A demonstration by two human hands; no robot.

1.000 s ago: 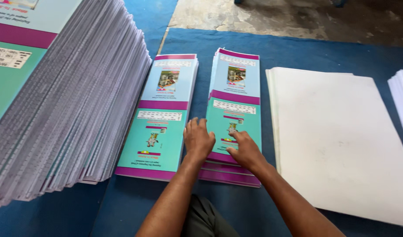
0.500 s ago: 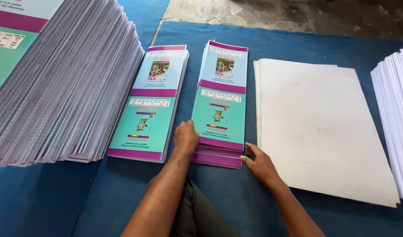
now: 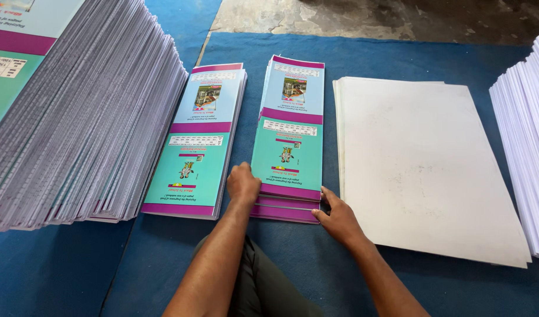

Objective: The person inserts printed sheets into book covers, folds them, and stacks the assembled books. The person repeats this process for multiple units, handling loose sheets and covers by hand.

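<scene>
Your left hand (image 3: pixel 243 183) curls against the near-left corner of the small stack of teal-and-purple printed covers (image 3: pixel 288 141); your right hand (image 3: pixel 338 218), fingers loosely spread, touches its near-right corner, beside the white sheet pile (image 3: pixel 425 164) on the blue mat (image 3: pixel 316 258).

Print bindery floor: stacked printed covers (image 3: pixel 75 117)
</scene>
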